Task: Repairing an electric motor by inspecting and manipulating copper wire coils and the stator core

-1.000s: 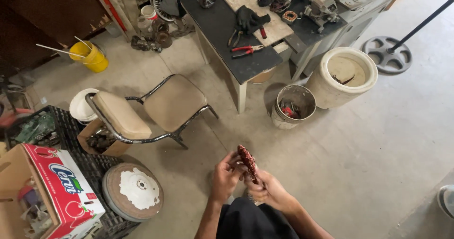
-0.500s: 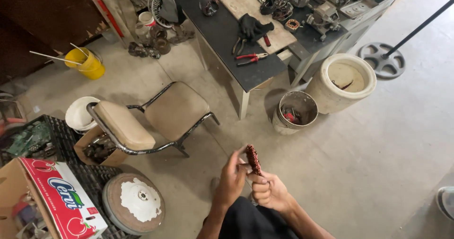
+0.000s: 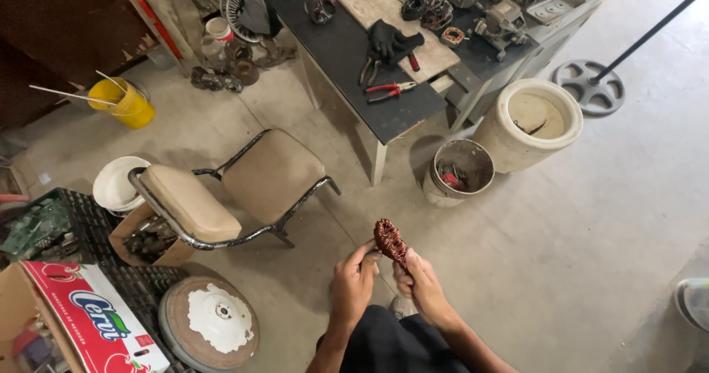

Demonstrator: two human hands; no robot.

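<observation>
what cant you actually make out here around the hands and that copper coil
- Copper coil, head view: too small to tell single windings; its lower end is hidden by the right hand.
- Left hand: fingertips touch the coil, but the palm faces away.
- Small bucket: contents too small to identify.
- Cardboard box: cut off by the lower left edge.

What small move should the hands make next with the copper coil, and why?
Probably the left hand should pinch and pull a loose strand. Both hands grip the copper coil, the right hand from below, and its windings look tangled.
</observation>
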